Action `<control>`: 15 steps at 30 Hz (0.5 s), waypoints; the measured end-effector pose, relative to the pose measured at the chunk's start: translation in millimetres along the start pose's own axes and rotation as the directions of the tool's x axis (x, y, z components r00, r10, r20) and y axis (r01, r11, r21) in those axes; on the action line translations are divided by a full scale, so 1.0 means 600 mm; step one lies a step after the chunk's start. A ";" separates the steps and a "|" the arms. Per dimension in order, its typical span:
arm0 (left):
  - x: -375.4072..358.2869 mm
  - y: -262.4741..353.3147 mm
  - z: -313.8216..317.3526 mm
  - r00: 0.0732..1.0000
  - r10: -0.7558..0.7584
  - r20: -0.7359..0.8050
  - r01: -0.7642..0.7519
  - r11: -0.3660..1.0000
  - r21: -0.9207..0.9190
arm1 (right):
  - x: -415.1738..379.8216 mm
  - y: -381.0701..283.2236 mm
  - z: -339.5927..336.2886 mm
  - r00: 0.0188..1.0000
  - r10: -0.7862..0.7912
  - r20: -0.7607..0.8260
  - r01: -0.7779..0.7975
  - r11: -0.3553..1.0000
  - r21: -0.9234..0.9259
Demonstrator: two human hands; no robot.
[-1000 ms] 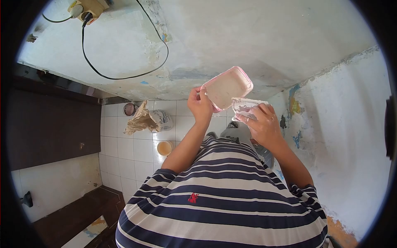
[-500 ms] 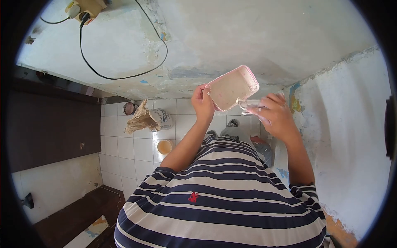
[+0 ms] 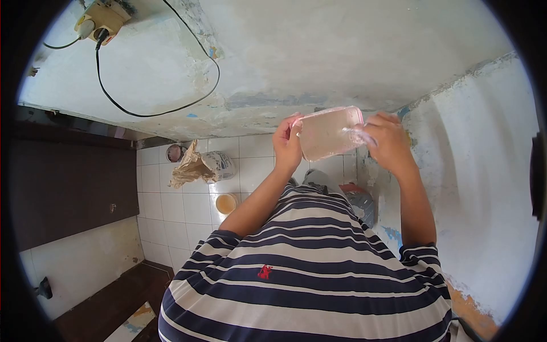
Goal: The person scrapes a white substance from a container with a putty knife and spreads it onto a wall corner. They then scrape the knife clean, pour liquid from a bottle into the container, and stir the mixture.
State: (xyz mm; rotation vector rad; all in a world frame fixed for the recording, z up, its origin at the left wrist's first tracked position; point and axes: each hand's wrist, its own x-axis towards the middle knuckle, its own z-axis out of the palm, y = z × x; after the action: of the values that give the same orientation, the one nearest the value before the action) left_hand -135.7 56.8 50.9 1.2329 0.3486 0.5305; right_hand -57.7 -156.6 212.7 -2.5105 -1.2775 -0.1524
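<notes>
Out in front of my chest, my left hand [image 3: 288,141] grips a pink-rimmed plastic tray [image 3: 360,112] by its left end, thumb over the edge. Pale, creamy putty [image 3: 325,135] coats the inside of the tray. Closed around a whitish putty scraper [image 3: 358,135], my right hand [image 3: 390,141] is at the tray's right end. The scraper's tip overlaps the putty in this view. Motion blurs the tool and the fingers, and part of its handle is hidden in my grip.
A patched wall [image 3: 319,51] stands ahead, with a power socket [image 3: 102,21] and looping black cable [image 3: 218,74]. On the tiled floor are a torn paper bag [image 3: 191,168], a white bucket [image 3: 221,165] and a small tub [image 3: 226,203]. Another wall [image 3: 473,171] runs along my right.
The tray has turned to lie more level and shifted slightly right. My right hand has brought the scraper from the tray's lower corner up over its right end. The view has shifted slightly.
</notes>
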 end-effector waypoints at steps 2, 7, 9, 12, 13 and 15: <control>-0.004 0.007 0.010 0.998 -0.056 0.004 0.056 0.997 -0.055 | 0.003 0.007 -0.016 0.998 0.057 -0.034 -0.055 0.998 0.040; -0.004 0.018 0.036 0.981 -0.192 0.036 0.192 0.981 -0.015 | -0.004 0.004 -0.007 0.987 0.161 -0.016 -0.148 0.938 0.312; -0.004 0.022 0.048 0.950 -0.310 0.046 0.312 0.949 -0.048 | -0.013 0.016 0.011 0.992 0.124 -0.006 -0.122 0.983 0.139; -0.005 0.010 0.063 0.960 -0.271 0.071 0.276 0.958 -0.076 | -0.013 0.029 0.013 0.987 0.154 0.045 -0.158 0.982 0.099; -0.005 0.004 0.071 0.966 -0.251 0.069 0.256 0.963 -0.084 | -0.016 0.033 0.018 0.986 0.158 0.045 -0.162 0.982 0.099; -0.004 0.002 0.086 0.972 -0.224 0.064 0.230 0.968 -0.096 | -0.020 0.045 0.039 0.999 0.006 -0.049 0.002 0.986 0.167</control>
State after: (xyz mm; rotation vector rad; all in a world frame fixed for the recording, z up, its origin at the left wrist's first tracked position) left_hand -110.7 14.7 67.6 1.0883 0.4070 0.3143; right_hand -44.5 -173.0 181.4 -2.3521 -1.2155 -0.1012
